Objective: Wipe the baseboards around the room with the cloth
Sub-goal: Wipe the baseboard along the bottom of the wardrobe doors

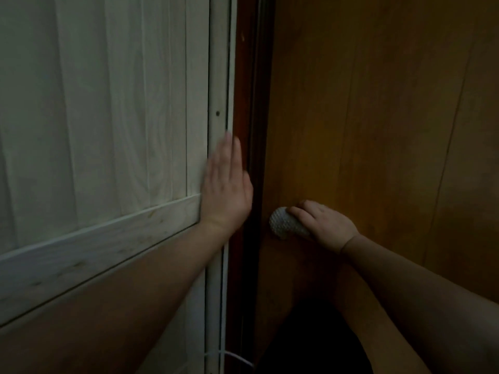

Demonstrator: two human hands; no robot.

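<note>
My right hand (322, 225) grips a bunched grey textured cloth (286, 224) and holds it against a brown wooden panel (378, 130), close to the dark vertical frame strip (255, 103). My left hand (225, 182) lies flat with straight fingers against the edge of a white panelled door (108, 103), at its right stile. No baseboard can be made out in this dim view.
A white cord or wire (232, 356) curves at the bottom by the white door's edge. The space below my right forearm is dark. A white horizontal rail (94, 244) crosses the white door.
</note>
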